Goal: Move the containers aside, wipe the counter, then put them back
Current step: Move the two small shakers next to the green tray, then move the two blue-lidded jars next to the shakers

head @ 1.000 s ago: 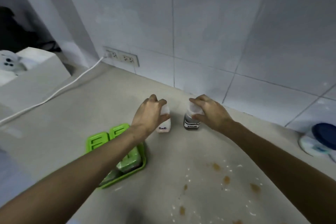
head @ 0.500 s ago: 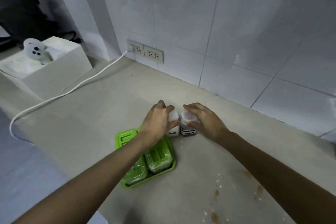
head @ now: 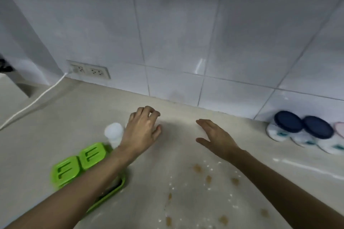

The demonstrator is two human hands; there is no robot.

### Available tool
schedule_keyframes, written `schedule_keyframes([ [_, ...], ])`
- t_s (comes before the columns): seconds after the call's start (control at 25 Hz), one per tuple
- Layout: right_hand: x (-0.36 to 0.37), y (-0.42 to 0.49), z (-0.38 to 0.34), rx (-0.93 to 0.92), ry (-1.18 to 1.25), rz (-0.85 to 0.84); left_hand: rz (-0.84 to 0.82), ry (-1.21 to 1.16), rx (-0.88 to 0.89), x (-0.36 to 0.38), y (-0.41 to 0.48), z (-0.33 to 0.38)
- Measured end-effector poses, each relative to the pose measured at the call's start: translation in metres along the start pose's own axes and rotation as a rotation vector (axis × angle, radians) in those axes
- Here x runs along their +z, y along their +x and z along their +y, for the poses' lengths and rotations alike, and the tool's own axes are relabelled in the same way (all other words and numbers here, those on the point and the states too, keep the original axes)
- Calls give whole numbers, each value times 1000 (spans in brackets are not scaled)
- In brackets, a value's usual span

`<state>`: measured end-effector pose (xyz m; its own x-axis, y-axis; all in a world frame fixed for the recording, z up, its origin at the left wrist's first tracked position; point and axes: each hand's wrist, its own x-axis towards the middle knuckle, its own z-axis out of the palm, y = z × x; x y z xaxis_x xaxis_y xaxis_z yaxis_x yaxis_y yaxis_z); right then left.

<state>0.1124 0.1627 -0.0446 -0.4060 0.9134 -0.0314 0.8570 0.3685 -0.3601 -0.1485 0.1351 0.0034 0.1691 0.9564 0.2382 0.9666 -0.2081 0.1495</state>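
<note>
A small white-capped bottle point(head: 114, 132) stands on the beige counter point(head: 182, 147), touching the back corner of the green tray point(head: 113, 194). The dark bottle from earlier is hidden, perhaps behind my left wrist. My left hand point(head: 143, 128) hovers just right of the white bottle, fingers loosely curled and apart, holding nothing. Further right, my right hand point(head: 214, 135) is spread flat over bare counter, also empty. Two green-lidded containers point(head: 78, 165) sit in the tray under my left forearm. Brown spots and white crumbs point(head: 197, 168) dirty the counter in front of my hands.
Round tubs with dark blue lids point(head: 303, 126) line the tiled wall at the right. A wall socket point(head: 89, 69) sits at the back left, and a white cable point(head: 33, 101) runs from it across the counter's left side.
Both hands have let go of the two small bottles and moved right, away from them. The view has swung right, bringing the blue-lidded tubs in.
</note>
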Motion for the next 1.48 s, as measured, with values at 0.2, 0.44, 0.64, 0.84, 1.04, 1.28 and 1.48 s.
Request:
schedule_keyframes([
  [0.2, -73, -86, 133, 186, -155, 120, -94, -152, 178, 58, 38, 145],
  [0.44, -128, -142, 281, 396, -239, 177, -276, -336, 185, 124, 103, 320],
  [0.64, -123, -114, 323, 444, -322, -16, -388, -527, 44, 161, 149, 397],
  [0.84, -131, -107, 320, 410, -337, 53, -273, -421, 33, 168, 149, 395],
  [1.04, -113, -115, 249, 289, -144, 185, -197, -630, -189, 124, 81, 300],
  [1.28, -68, -66, 84, -24, 17, 76, -65, -409, -418, 56, -31, 137],
  [1.48, -21, -11, -46, -123, 72, -38, -9, -415, -579, 22, -98, 25],
])
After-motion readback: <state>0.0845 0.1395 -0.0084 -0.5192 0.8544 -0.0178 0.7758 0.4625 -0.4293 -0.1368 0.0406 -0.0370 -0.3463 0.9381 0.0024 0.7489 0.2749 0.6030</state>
